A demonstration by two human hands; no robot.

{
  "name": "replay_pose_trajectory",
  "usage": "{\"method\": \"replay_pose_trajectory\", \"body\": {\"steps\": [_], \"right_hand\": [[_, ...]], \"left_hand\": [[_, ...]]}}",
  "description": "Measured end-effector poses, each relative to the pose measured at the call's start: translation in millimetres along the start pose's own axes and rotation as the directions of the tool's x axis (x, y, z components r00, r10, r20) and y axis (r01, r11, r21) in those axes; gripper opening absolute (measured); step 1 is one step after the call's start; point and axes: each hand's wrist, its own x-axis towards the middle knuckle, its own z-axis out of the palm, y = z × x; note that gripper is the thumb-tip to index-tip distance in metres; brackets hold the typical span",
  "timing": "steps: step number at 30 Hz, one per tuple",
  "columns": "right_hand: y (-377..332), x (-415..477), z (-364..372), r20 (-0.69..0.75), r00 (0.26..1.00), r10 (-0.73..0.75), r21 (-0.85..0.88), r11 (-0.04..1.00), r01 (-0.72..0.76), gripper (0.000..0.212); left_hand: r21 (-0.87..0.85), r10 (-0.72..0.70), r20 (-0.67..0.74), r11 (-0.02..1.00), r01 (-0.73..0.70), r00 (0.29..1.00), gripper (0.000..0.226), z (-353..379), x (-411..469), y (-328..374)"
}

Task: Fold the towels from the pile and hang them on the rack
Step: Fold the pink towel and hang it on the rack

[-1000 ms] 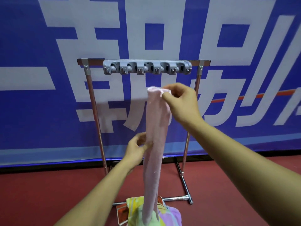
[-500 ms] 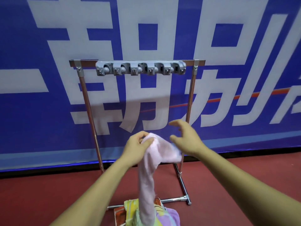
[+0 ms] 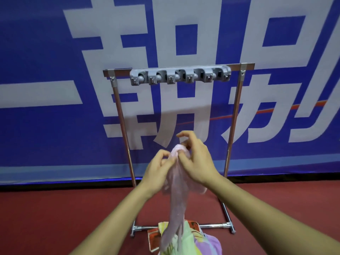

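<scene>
A long pale pink towel (image 3: pixel 176 197) hangs in front of me, bunched at its top. My left hand (image 3: pixel 159 171) pinches the towel near its top from the left. My right hand (image 3: pixel 196 162) grips the bunched top from the right, fingers curled over it. The towel's lower end trails down onto a pile of coloured towels (image 3: pixel 193 242) on the floor. Behind stands the metal rack (image 3: pixel 121 115), with a grey bar of hooks (image 3: pixel 180 75) on its top rail. No towel hangs on the rack.
A large blue banner with white characters (image 3: pixel 55 52) fills the wall behind the rack. The floor (image 3: pixel 55 218) is red. The rack's base rail (image 3: pixel 215 226) lies on the floor just beyond the pile.
My right hand came down from near the rack's hooks to meet my left hand. The towel's top end was folded down and is now bunched between both hands.
</scene>
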Motion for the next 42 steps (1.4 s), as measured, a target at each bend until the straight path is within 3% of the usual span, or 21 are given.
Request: {"method": "replay_pose_trajectory", "body": {"steps": [3, 7, 11, 14, 16, 19, 22, 28, 31, 38, 42], "right_hand": [[-7.0, 12.8, -11.7, -0.094, 0.996, -0.011, 0.083, 0.996, 0.019, 0.038], [11.1, 34.2, -43.0, -0.189, 0.978, 0.088, 0.062, 0.995, -0.078, 0.037], [40.7, 22.0, -51.1, -0.225, 0.949, 0.220, -0.074, 0.968, -0.242, 0.035], [56.0, 4.6, -36.1, -0.108, 0.952, 0.286, -0.169, 0.939, -0.301, 0.032], [59.3, -3.5, -23.9, 0.016, 0.956, 0.292, -0.130, 0.949, -0.288, 0.037], [50.3, -6.4, -8.1, 0.151, 0.962, 0.230, 0.102, 0.964, -0.246, 0.042], [35.5, 4.6, 3.7, 0.238, 0.958, 0.160, 0.337, 0.911, -0.236, 0.036], [27.0, 38.8, 20.5, 0.236, 0.956, 0.173, 0.450, 0.853, -0.266, 0.028], [21.1, 59.0, 26.0, 0.255, 0.954, 0.160, 0.456, 0.849, -0.265, 0.020], [14.7, 102.3, 48.1, 0.302, 0.945, 0.124, 0.371, 0.898, -0.236, 0.014], [8.7, 136.6, 54.7, 0.216, 0.975, 0.048, 0.258, 0.961, -0.104, 0.010]], "left_hand": [[-0.009, 0.015, -0.017, 1.000, -0.015, 1.000, 0.060, 5.0, -13.0, -28.4], [0.038, 0.048, -0.065, 0.998, -0.045, 0.997, 0.042, 11.1, -17.6, -49.0], [0.061, 0.064, -0.108, 0.997, -0.057, 0.992, 0.036, 5.9, -0.9, -31.2], [0.212, 0.114, -0.059, 0.972, -0.099, 0.992, 0.028, 2.5, 14.4, -6.5], [0.268, 0.110, -0.013, 0.958, -0.102, 0.994, 0.025, 0.4, 24.2, 8.6], [0.307, 0.113, 0.056, 0.944, -0.124, 0.992, 0.026, -5.8, 33.1, 26.0], [0.352, 0.085, 0.108, 0.929, -0.118, 0.991, 0.026, -14.1, 38.2, 37.2], [0.424, 0.078, -0.086, 0.905, -0.034, 0.993, 0.017, -54.8, 46.4, 31.5], [0.328, 0.028, -0.032, 0.944, -0.016, 0.999, 0.006, -70.4, 44.9, 20.8], [0.331, -0.035, 0.029, 0.944, 0.023, 0.999, 0.015, -108.4, 48.4, -1.6], [0.185, 0.060, -0.179, 0.982, -0.026, 0.982, 0.017, -126.0, 76.8, 10.4]]}}
